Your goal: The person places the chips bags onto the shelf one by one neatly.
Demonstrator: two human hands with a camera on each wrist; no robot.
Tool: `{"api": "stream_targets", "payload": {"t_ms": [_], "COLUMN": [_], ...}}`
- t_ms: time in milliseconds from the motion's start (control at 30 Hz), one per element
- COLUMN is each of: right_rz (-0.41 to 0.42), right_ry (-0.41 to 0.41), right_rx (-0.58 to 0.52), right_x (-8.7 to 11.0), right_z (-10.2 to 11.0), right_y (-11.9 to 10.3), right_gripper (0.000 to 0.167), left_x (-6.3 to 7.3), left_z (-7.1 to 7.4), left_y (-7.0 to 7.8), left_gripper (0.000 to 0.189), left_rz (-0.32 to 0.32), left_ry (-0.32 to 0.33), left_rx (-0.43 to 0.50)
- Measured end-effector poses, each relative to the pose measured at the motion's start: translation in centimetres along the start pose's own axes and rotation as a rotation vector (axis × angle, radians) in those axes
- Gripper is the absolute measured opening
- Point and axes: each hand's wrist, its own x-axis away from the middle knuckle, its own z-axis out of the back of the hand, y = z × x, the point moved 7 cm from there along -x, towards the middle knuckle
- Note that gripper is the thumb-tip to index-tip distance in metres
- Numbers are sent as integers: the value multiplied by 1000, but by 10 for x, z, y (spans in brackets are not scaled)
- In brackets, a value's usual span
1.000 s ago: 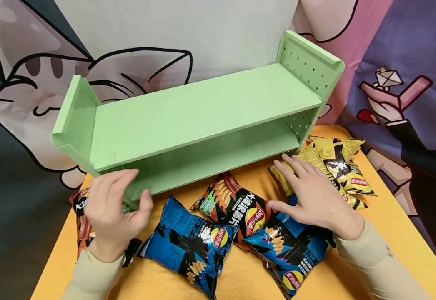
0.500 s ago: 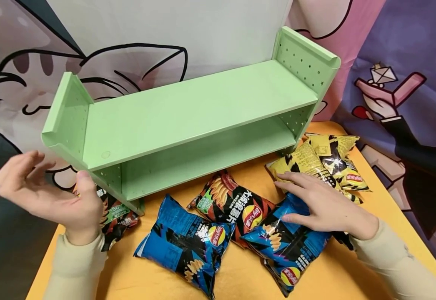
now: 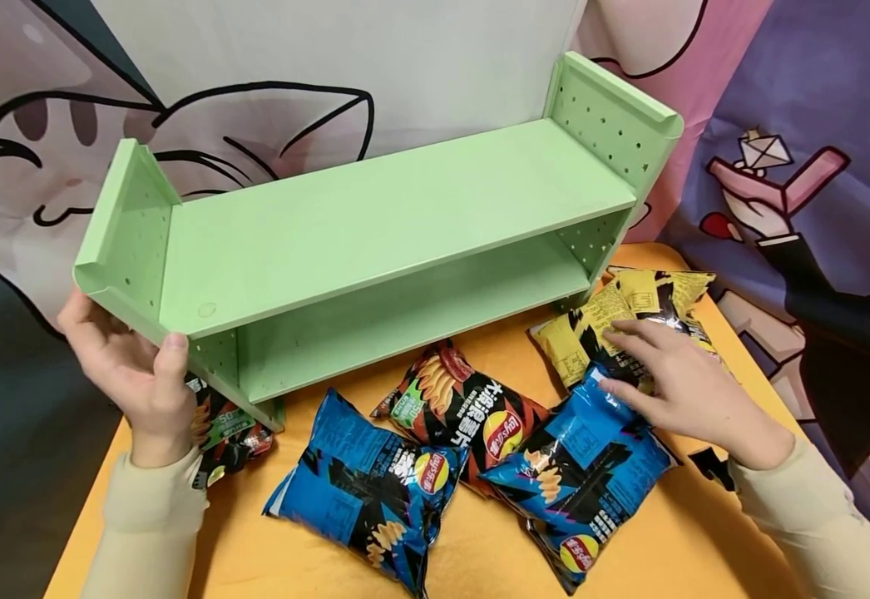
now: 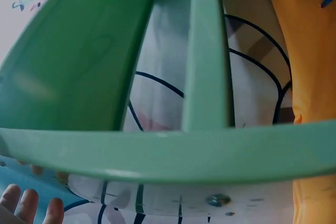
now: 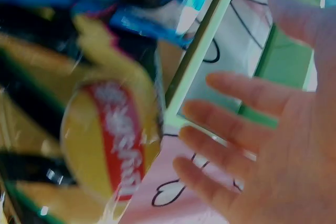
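On the orange cloth-covered table (image 3: 487,549) stood a pale green two-tier shelf (image 3: 405,216). At its perforated left end panel (image 3: 126,237), the left hand (image 3: 135,378) lay with thumb towards the front edge and fingers by the outer face, parted and gripping nothing; whether they touched it could not be told. The right hand (image 3: 697,395) hovered, fingers spread and empty, near a glossy blue-and-black crisp bag (image 3: 585,482). Steadying the shelf well probably called for flat fingers, gentle, even pressure and care not to crush the red-and-black crisp bag (image 3: 233,433) beside its left end.
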Motion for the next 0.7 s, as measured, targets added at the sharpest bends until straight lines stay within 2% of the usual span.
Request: {"api": "stream_targets", "payload": {"t_ms": [133, 233, 367, 533, 633, 700], "right_rz": [-98, -93, 58, 287, 372, 399], "right_ry": [29, 33, -1, -124, -192, -237], "right_rx": [7, 10, -9, -75, -88, -83], "right_x": [1, 1, 0, 0, -1, -3], "right_z": [6, 7, 2, -14, -24, -30], "right_y": [17, 22, 10, -20, -35, -41], "right_gripper": [59, 57, 62, 80, 92, 99], "left_x": [2, 2, 1, -1, -1, -1], "left_z": [0, -1, -3, -3, -1, 0], "left_y": [-4, -6, -5, -6, -7, -8], "left_gripper": [70, 72, 74, 84, 90, 92], "left_rz": [-5, -21, -61, -98, -95, -93], "left_ry": [-46, -91, -152, -190, -198, -202], "left_rx": [-16, -32, -75, -174, -193, -195]}}
